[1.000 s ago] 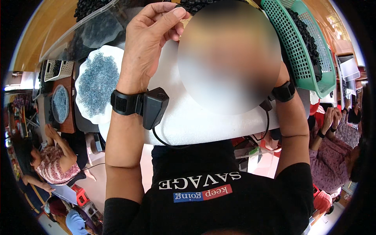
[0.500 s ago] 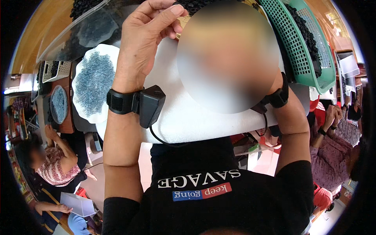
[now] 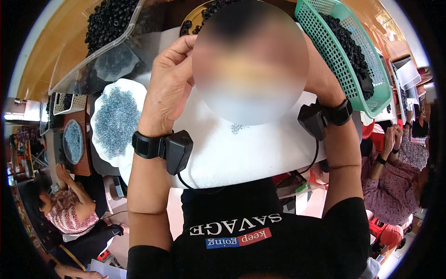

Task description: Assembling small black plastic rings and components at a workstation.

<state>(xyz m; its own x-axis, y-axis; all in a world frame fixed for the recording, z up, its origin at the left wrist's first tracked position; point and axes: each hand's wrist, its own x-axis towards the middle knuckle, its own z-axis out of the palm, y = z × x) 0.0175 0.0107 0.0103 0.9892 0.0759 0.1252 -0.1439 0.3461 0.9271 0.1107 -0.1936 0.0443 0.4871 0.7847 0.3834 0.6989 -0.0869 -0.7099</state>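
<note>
My left hand (image 3: pixel 169 86) is over the white padded work surface (image 3: pixel 209 158), its fingers bent together in a pinch. A round blur hides the fingertips and whatever is between them. My right hand (image 3: pixel 324 74) reaches in from the other side, and only its back and wrist show, with the fingers behind the blur. Left of my left wrist stands a white scalloped dish (image 3: pixel 124 85) heaped with tiny blue-grey pieces (image 3: pixel 116 121), too fine to name surely. A small scatter of similar pieces (image 3: pixel 239 128) lies on the work surface. A gold-coloured tray (image 3: pixel 195 17) with small black pieces (image 3: pixel 186 27) is beyond my hands.
A green basket (image 3: pixel 344 69) of black pieces stands at the far right. A clear bin (image 3: pixel 125 35) of black ring-like pieces is at the far left. Cabled black devices (image 3: pixel 180 151) are strapped to my wrists. Co-workers sit at left (image 3: pixel 69 209) and right (image 3: pixel 390 186).
My left hand, earlier raised at the far edge pinching a small black piece, has come nearer, its fingertips now hidden. The view has shifted, showing more of the bin and tray.
</note>
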